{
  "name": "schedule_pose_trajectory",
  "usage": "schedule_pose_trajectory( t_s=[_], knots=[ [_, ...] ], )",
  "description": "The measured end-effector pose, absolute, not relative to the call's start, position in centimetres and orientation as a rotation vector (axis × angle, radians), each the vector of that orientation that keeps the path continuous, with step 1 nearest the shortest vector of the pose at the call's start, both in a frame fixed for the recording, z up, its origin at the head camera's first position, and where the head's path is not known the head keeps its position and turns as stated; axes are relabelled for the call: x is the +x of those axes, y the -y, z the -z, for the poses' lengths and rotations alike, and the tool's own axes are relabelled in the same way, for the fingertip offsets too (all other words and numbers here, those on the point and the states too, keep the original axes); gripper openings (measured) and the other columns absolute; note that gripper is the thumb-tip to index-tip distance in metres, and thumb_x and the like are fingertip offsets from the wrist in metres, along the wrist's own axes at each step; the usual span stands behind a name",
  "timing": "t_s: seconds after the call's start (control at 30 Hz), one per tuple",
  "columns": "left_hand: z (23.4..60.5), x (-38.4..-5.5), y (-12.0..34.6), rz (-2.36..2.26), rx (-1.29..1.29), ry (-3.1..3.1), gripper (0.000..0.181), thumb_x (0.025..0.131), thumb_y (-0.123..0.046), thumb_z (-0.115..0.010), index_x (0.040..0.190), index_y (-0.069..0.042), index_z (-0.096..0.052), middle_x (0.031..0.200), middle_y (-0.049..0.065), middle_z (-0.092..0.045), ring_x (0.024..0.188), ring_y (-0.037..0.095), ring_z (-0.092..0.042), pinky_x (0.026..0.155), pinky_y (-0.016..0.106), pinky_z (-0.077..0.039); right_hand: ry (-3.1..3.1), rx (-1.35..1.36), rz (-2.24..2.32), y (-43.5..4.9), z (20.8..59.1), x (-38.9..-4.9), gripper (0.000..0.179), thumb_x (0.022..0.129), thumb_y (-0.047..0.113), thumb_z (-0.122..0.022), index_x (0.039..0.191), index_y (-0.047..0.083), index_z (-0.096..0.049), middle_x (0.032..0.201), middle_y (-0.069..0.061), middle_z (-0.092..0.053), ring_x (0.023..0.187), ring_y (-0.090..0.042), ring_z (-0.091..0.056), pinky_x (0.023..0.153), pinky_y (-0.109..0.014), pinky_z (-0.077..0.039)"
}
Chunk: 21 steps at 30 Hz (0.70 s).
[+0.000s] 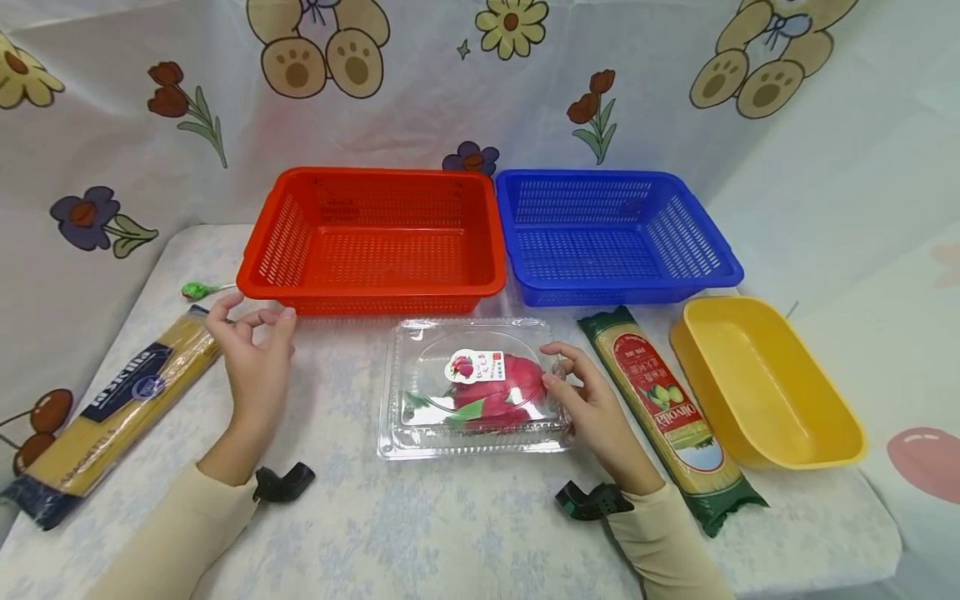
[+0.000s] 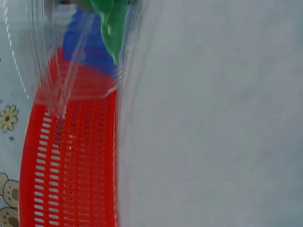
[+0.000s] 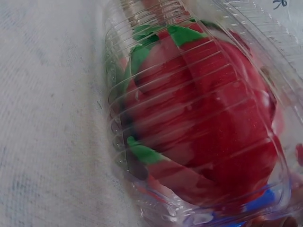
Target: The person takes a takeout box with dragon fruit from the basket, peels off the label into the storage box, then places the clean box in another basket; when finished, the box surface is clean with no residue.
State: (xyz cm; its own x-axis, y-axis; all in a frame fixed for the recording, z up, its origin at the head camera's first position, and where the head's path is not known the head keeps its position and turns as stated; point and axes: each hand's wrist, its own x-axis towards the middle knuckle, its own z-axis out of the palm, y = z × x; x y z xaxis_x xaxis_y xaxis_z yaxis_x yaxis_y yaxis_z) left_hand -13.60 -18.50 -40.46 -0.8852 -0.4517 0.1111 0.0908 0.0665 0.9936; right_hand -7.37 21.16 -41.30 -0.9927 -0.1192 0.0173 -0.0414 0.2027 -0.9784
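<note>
The left hand [image 1: 255, 354] is hovering just in front of the near left corner of the red basket [image 1: 375, 302]. Its fingers are bending loosely, the thumb is standing apart from the palm, and they are grasping nothing; I cannot tell whether a fingertip is brushing the basket.

The right hand [image 1: 596, 408] is resting at the right end of a clear container [image 1: 431, 392], thumb and fingers bending with a narrow gap between their tips. The tips are overlapping the lid, but I cannot tell whether they are pinching it or only touching.

The container is lying near the middle of the table [image 1: 405, 525], and a red fruit with green leaf tips [image 1: 510, 396] is showing inside under a label [image 1: 476, 367].

The red basket and a blue basket [image 1: 622, 296] are sitting side by side along the table's far edge. A blue-labelled spaghetti pack [image 1: 123, 408] is slanting along the left edge, below a green lollipop [image 1: 197, 291]. A green-ended spaghetti pack [image 1: 667, 412] is lying right of the container, and a yellow tub [image 1: 768, 383] is standing beside it toward the right edge.
</note>
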Motion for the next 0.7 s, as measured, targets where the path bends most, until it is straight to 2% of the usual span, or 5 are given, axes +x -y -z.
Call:
schedule_pose_trajectory(
  t_s=[0.1,0.2,0.33,0.43,0.7],
  knots=[
    [40.3,-11.3,17.7,1.791,0.205,2.181,0.059,0.101,-0.023,-0.066,0.145,-0.025,-0.026,0.112,0.001,-0.047,0.054,0.019,-0.050,0.056,0.020,-0.043,-2.384,-0.158,1.939,-21.2,41.2,-7.3,0.035,0.105,0.020,-0.059,0.140,0.022,-0.053,0.107,-0.015,-0.045,0.060,-0.016,-0.050,0.039,-0.026,-0.039],
    [40.4,-9.5,16.6,1.711,-0.024,2.392,0.062,0.102,-0.022,-0.064,0.150,-0.021,-0.025,0.120,0.005,-0.048,0.044,0.015,-0.039,0.046,0.025,-0.038,-2.381,-0.162,1.946,-21.3,41.3,-7.3,0.036,0.105,0.020,-0.059,0.140,0.022,-0.053,0.106,-0.016,-0.046,0.060,-0.015,-0.050,0.039,-0.026,-0.039],
    [40.7,-8.0,15.3,1.629,-0.269,2.631,0.065,0.103,-0.030,-0.063,0.155,-0.027,-0.024,0.129,0.009,-0.050,0.045,0.012,-0.042,0.045,0.028,-0.037,-2.399,-0.172,1.938,-21.3,41.3,-7.4,0.036,0.105,0.020,-0.060,0.140,0.022,-0.054,0.104,-0.015,-0.047,0.059,-0.013,-0.050,0.040,-0.026,-0.040],
    [41.1,-7.2,14.5,1.628,-0.380,2.733,0.067,0.102,-0.034,-0.064,0.157,-0.032,-0.024,0.127,0.007,-0.053,0.046,0.010,-0.043,0.046,0.027,-0.037,-2.413,-0.180,1.927,-21.2,41.4,-7.4,0.036,0.105,0.019,-0.060,0.140,0.021,-0.054,0.104,-0.016,-0.047,0.059,-0.013,-0.050,0.040,-0.026,-0.040],
    [42.2,-6.1,13.6,1.876,-0.595,2.632,0.064,0.102,-0.022,-0.065,0.154,-0.036,-0.030,0.115,0.011,-0.050,0.048,0.007,-0.042,0.050,0.027,-0.038,-2.455,-0.195,1.866,-21.3,41.1,-7.0,0.036,0.105,0.021,-0.061,0.140,0.025,-0.054,0.101,-0.016,-0.046,0.055,-0.015,-0.050,0.041,-0.026,-0.040]
  ],
)
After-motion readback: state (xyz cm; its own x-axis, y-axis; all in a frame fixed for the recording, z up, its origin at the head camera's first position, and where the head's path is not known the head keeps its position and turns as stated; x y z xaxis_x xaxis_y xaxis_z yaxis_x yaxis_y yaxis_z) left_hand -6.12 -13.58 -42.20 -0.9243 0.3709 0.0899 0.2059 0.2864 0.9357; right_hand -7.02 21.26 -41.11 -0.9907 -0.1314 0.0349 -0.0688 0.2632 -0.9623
